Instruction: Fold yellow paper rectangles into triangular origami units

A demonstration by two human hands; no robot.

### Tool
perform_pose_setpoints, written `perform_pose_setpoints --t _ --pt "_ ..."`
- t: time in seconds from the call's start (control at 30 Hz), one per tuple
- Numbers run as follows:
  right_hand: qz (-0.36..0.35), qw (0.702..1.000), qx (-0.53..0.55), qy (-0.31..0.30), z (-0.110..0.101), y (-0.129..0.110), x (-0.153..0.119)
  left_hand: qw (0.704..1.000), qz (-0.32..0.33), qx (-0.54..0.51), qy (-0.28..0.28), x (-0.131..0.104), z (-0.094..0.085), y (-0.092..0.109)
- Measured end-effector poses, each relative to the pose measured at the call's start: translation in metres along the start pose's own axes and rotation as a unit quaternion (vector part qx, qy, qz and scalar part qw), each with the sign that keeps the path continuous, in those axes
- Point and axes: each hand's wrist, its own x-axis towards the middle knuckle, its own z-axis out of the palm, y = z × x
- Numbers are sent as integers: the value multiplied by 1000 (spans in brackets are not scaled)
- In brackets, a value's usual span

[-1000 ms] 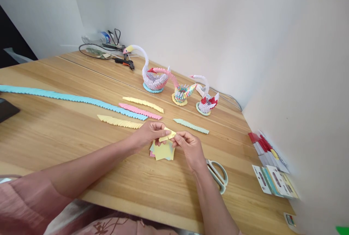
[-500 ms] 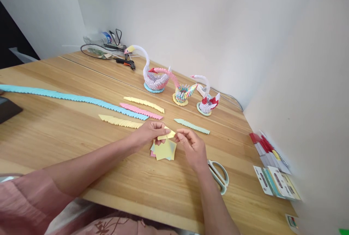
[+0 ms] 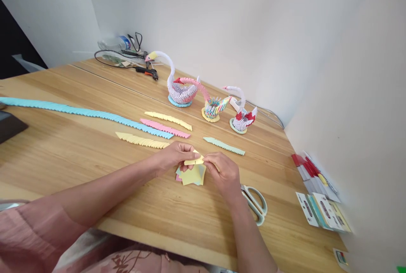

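Between both hands is a small folded piece of yellow paper [image 3: 194, 161], held just above the table. My left hand [image 3: 178, 156] pinches its left side with thumb and fingers. At its right corner, the thumb and forefinger of my right hand [image 3: 222, 170] are closed on it. Directly below lies a loose stack of square paper sheets [image 3: 190, 176], yellow on top with green and pink edges showing. A yellow folded-paper strip [image 3: 139, 140] lies beyond my left forearm, its right end near that hand. Scissors [image 3: 256, 204] rest beside my right wrist, partly hidden by it.
Behind the hands lie a long blue paper strip [image 3: 95, 114], a pink strip [image 3: 165, 128], another yellow strip [image 3: 168, 119] and a green strip [image 3: 223, 145]. Three folded-paper swans [image 3: 182, 93] stand farther back. A glue gun [image 3: 147, 72] is at back left, paper packs [image 3: 322, 210] at right.
The yellow paper has tilted flatter and dropped slightly between my fingers. My right hand has shifted a little lower, still pinching its corner.
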Motion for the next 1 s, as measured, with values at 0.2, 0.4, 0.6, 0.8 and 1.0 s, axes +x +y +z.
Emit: perform_pose_setpoints --t 0.2,0.4,0.6,0.8,1.0 --pt "0 1000 13 -7 -1 3 -1 999 10 32 -2 -1 0 1" --pt "48 998 30 -10 0 2 -1 995 35 97 19 -1 1 2" --pt "211 971 112 -3 5 -2 1 978 77 190 27 0 1 1" --pt "273 953 132 24 6 -5 2 966 119 231 12 -5 4 2" --pt "283 939 192 30 10 -5 0 967 114 222 54 0 4 -3"
